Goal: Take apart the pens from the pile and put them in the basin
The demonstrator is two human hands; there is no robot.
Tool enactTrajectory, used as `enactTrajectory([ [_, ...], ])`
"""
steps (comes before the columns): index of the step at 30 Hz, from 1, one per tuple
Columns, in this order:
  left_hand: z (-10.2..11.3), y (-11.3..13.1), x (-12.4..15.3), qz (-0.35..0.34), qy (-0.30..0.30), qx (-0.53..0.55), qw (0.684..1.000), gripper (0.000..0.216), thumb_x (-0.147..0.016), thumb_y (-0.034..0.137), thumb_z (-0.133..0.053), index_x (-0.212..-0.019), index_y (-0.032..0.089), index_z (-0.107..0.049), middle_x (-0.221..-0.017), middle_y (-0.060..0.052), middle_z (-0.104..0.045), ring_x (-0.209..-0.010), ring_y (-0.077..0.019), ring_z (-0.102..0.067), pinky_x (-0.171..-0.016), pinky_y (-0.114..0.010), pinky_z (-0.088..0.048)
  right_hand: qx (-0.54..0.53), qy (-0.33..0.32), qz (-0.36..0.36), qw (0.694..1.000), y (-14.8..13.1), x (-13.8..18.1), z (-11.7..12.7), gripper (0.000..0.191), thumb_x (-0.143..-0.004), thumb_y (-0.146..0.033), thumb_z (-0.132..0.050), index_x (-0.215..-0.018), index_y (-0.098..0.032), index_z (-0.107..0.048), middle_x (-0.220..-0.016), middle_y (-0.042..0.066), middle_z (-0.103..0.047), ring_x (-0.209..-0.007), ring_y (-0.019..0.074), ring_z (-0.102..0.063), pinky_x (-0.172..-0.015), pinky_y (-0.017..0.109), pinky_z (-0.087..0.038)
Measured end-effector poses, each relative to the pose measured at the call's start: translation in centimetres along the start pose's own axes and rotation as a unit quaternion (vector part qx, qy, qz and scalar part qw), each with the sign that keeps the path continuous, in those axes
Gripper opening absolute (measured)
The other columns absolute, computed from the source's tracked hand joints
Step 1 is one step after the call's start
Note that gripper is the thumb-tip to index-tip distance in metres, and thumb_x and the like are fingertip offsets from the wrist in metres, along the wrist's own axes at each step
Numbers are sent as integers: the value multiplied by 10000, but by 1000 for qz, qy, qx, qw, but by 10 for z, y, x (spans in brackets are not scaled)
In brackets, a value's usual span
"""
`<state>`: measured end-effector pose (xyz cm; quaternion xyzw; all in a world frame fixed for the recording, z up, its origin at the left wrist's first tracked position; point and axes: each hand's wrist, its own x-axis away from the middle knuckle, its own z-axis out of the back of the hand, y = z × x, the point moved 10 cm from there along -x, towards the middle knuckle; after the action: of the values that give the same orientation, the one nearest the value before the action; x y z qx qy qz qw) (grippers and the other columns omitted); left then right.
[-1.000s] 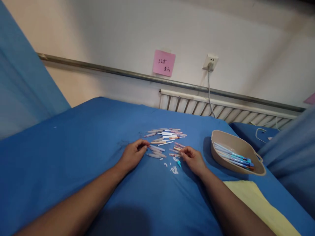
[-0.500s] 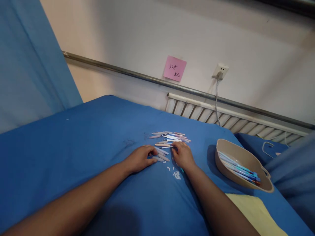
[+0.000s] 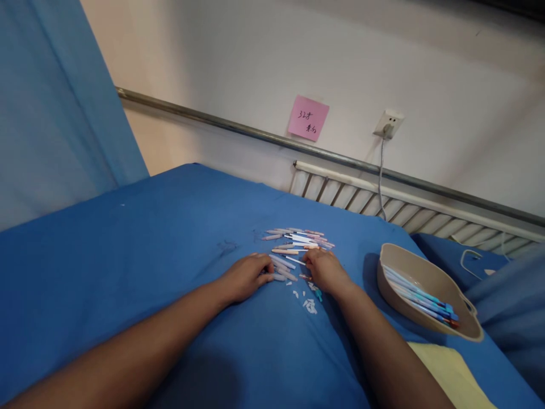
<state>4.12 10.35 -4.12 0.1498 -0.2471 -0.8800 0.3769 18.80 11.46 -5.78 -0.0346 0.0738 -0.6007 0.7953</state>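
Observation:
Several pale pen barrels [image 3: 284, 271] lie side by side at the fingertips of my left hand [image 3: 248, 278]. Its thumb and fingers are curled in at their left ends, and what sits between them is hidden. To the right, my right hand [image 3: 327, 271] is closed at one end of a thin white pen refill [image 3: 294, 260], which lies slantwise above the barrels. Beyond both hands is a spread of more pen parts [image 3: 300, 238], whitish, peach and pink. Small white pieces [image 3: 310, 307] and a teal piece [image 3: 318, 294] lie below my right hand.
A beige basket [image 3: 387, 287] on the right holds several pens [image 3: 419, 295] with blue and orange ends. A yellow cloth or paper [image 3: 447, 372] lies near my right forearm. Blue cloth [image 3: 128, 272] covers the surface, with a radiator [image 3: 353, 196] and wall behind.
The view has shifted slightly, so the scene sits a little further right. My right hand has moved a bit away from my left, and the refill at its fingers shows more clearly.

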Motion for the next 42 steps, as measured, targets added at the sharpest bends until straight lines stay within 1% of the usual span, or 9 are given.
enactTrajectory([
  [5,2,1,1,3,3,20,1000,192,-850,368,-494,-854,201,-588,-855,-23,-621,-828,-189,-551,-726,-265,-407,31,26,17,999,-4,8,0,195,-845,-151,-476,-986,-183,-607,-986,97,-655,-944,230,-557,-798,309,-341],
  [12,5,0,8,-8,-8,16,1000,162,-807,368,-564,-835,216,-614,-814,-13,-622,-779,-184,-553,-676,-249,-391,32,40,39,998,-10,14,3,176,-842,-142,-481,-956,-174,-611,-900,109,-664,-868,241,-577,-754,320,-343],
  [17,4,-2,7,0,-16,20,1000,158,-802,361,-574,-835,214,-623,-793,-3,-621,-746,-170,-549,-648,-235,-377,31,55,45,997,-10,15,5,187,-846,-136,-452,-958,-178,-596,-891,97,-648,-866,232,-569,-763,320,-354],
  [19,3,-1,6,3,-24,20,1000,163,-817,361,-554,-836,213,-620,-788,0,-622,-738,-167,-548,-645,-235,-374,16,70,48,996,-10,14,6,168,-841,-141,-450,-943,-174,-579,-894,91,-634,-861,224,-560,-767,314,-369],
  [22,3,0,5,6,-18,21,1000,153,-822,349,-548,-847,212,-613,-802,-2,-624,-762,-170,-551,-658,-238,-377,-37,108,51,992,-10,15,11,136,-839,-155,-437,-927,-162,-541,-903,89,-604,-834,200,-552,-752,293,-395],
  [26,4,-2,5,17,-7,33,999,143,-808,341,-556,-858,213,-596,-823,-1,-622,-776,-171,-547,-667,-240,-389,-119,173,42,977,-9,19,23,138,-865,-188,-399,-944,-163,-510,-870,79,-581,-769,180,-549,-708,282,-413],
  [29,6,-5,5,27,8,42,999,139,-802,329,-550,-871,212,-579,-810,5,-609,-739,-162,-539,-656,-244,-396,-160,204,40,965,-13,24,29,135,-879,-213,-387,-922,-179,-510,-849,68,-572,-750,175,-543,-685,275,-412],
  [35,11,1,5,-5,41,60,997,129,-791,261,-554,-905,210,-586,-892,-10,-615,-837,-175,-550,-750,-270,-409,-189,193,46,962,-20,25,23,147,-889,-253,-389,-899,-189,-521,-806,49,-575,-697,162,-539,-633,260,-397],
  [42,7,10,9,-26,44,50,997,175,-840,327,-522,-942,215,-608,-862,-10,-623,-793,-164,-553,-702,-252,-396,-200,217,62,953,-22,30,28,157,-894,-251,-390,-880,-189,-534,-783,37,-572,-698,156,-536,-643,254,-397],
])
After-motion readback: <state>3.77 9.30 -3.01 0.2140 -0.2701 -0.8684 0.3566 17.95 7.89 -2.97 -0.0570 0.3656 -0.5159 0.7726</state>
